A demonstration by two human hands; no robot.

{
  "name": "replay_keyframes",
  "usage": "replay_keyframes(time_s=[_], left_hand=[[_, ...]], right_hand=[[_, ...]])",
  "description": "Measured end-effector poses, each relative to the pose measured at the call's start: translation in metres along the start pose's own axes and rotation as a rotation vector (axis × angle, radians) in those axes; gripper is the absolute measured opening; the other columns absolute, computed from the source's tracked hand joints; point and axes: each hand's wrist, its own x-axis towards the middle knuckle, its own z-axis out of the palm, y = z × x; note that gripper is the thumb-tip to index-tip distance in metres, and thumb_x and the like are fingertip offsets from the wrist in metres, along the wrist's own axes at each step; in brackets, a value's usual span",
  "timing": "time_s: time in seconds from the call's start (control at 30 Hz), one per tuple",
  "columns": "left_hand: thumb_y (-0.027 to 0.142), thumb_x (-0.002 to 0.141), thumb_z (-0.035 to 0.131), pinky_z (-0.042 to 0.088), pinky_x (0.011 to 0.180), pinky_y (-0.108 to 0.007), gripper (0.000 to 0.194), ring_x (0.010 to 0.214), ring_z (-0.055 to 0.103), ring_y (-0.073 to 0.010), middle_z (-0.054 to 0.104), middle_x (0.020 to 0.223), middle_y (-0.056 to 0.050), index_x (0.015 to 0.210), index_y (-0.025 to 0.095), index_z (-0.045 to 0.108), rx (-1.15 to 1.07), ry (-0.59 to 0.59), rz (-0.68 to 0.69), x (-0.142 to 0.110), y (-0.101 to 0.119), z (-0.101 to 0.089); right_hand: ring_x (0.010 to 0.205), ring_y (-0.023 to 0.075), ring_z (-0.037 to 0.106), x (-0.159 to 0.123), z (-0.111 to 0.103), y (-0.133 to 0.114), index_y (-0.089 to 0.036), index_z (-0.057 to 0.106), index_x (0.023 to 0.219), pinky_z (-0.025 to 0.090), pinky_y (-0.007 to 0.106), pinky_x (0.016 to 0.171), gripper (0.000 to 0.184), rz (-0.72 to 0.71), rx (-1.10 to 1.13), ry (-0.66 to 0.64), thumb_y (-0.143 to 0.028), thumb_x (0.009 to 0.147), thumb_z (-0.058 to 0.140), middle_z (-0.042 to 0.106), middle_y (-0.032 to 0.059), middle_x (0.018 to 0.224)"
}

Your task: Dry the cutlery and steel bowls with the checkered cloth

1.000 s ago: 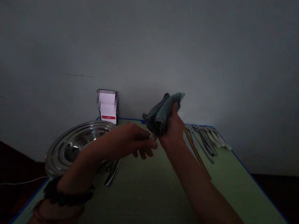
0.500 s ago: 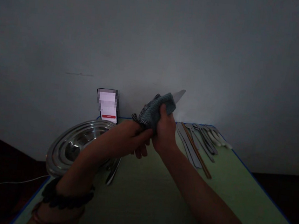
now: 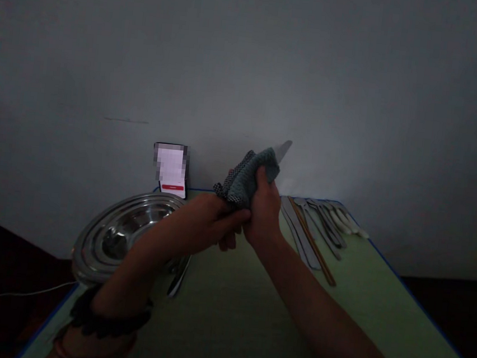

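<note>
A grey-blue cloth [image 3: 249, 177] with a black-and-white checked side is wrapped around a table knife [image 3: 284, 150]. Only the knife's pale blade tip sticks out, pointing up and to the right. My right hand [image 3: 263, 215] is closed around the cloth, thumb lying on top. Just below and to the left, my left hand [image 3: 211, 221] is closed at the lower end of the knife, its fingers close against the right hand. The handle is hidden by the hands and cloth. Both hands are raised above the green table [image 3: 233, 319].
Knives [image 3: 300, 235], brown chopsticks [image 3: 314, 245], forks and spoons [image 3: 327, 224] and white-handled pieces [image 3: 348, 222] lie in a row at the right. At the left stands a steel basin [image 3: 89, 243], with cutlery [image 3: 178, 280] beside it. A phone [image 3: 172, 170] leans on the wall behind.
My left hand has shifted slightly right, closer to my right hand. The blade tip has moved a little left, and less of the blade shows past the cloth.
</note>
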Motion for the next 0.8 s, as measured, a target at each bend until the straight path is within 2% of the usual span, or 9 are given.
replay_keyframes(time_s=[0.13, 0.27, 0.33, 0.43, 0.5, 0.6, 0.67, 0.8], left_hand=[[0.041, 0.091, 0.043, 0.047, 0.052, -0.016, 0.039, 0.053, 0.064, -0.0095, 0.066, 0.057, 0.001, 0.067, 0.016, 0.061, 0.008, -0.041, -0.034, -0.003, 0.003, -0.005], [0.048, 0.089, 0.044, 0.045, 0.049, -0.017, 0.043, 0.052, 0.063, -0.0104, 0.067, 0.058, 0.001, 0.067, 0.017, 0.063, -0.017, -0.336, -0.126, -0.019, 0.004, -0.019], [0.049, 0.088, 0.045, 0.047, 0.053, -0.018, 0.043, 0.056, 0.064, -0.0117, 0.068, 0.06, 0.001, 0.067, 0.018, 0.064, -0.028, -0.386, -0.163, -0.028, 0.003, -0.025], [0.047, 0.089, 0.044, 0.048, 0.059, -0.02, 0.041, 0.062, 0.065, -0.013, 0.068, 0.064, 0.0, 0.067, 0.019, 0.063, -0.019, -0.351, -0.16, -0.032, 0.004, -0.03], [0.045, 0.09, 0.042, 0.048, 0.06, -0.021, 0.04, 0.062, 0.064, -0.0136, 0.067, 0.063, 0.0, 0.068, 0.018, 0.062, 0.005, -0.347, -0.171, -0.031, 0.006, -0.028], [0.043, 0.09, 0.039, 0.047, 0.054, -0.022, 0.037, 0.056, 0.062, -0.0141, 0.064, 0.059, 0.0, 0.069, 0.018, 0.058, 0.066, -0.33, -0.244, -0.026, 0.009, -0.022], [0.041, 0.089, 0.039, 0.047, 0.051, -0.022, 0.034, 0.054, 0.061, -0.0141, 0.062, 0.06, 0.0, 0.071, 0.018, 0.056, 0.079, -0.292, -0.278, -0.024, 0.008, -0.019], [0.038, 0.086, 0.042, 0.048, 0.049, -0.021, 0.026, 0.055, 0.061, -0.0138, 0.06, 0.065, -0.001, 0.077, 0.017, 0.053, 0.006, -0.249, -0.25, -0.023, 0.004, -0.017]], right_hand=[[0.087, 0.0161, 0.065, 0.007, -0.001, -0.004, -0.018, 0.058, 0.103, 0.052, 0.035, 0.08, 0.036, 0.019, 0.007, 0.018, -0.046, 0.081, 0.051, 0.069, 0.0049, 0.088], [0.078, 0.015, 0.066, 0.021, -0.007, -0.024, -0.018, 0.059, 0.102, 0.053, 0.035, 0.08, 0.033, 0.1, 0.136, -0.007, -0.041, 0.088, 0.039, 0.069, 0.0023, 0.081], [0.075, 0.0137, 0.066, 0.028, -0.01, -0.038, -0.019, 0.061, 0.099, 0.054, 0.034, 0.081, 0.033, 0.066, 0.186, 0.018, -0.036, 0.09, 0.035, 0.069, 0.0012, 0.08], [0.078, 0.0121, 0.066, 0.033, -0.015, -0.05, -0.021, 0.063, 0.096, 0.052, 0.033, 0.085, 0.034, -0.023, 0.227, 0.01, -0.038, 0.092, 0.034, 0.07, -0.0001, 0.085], [0.084, 0.012, 0.066, 0.03, -0.014, -0.047, -0.021, 0.064, 0.096, 0.051, 0.032, 0.088, 0.035, -0.023, 0.216, 0.01, -0.043, 0.091, 0.037, 0.07, 0.0004, 0.091], [0.09, 0.0147, 0.065, 0.016, -0.007, -0.028, -0.02, 0.064, 0.097, 0.051, 0.032, 0.086, 0.039, 0.057, 0.113, 0.016, -0.052, 0.085, 0.045, 0.07, 0.0036, 0.098], [0.085, 0.0163, 0.066, 0.003, -0.001, -0.012, -0.018, 0.065, 0.092, 0.053, 0.033, 0.08, 0.043, 0.126, 0.032, -0.008, -0.056, 0.079, 0.051, 0.071, 0.0047, 0.091], [0.077, 0.0172, 0.065, -0.02, 0.008, 0.008, -0.014, 0.066, 0.081, 0.053, 0.032, 0.072, 0.047, 0.204, -0.139, -0.056, -0.059, 0.077, 0.051, 0.069, 0.0065, 0.076]])
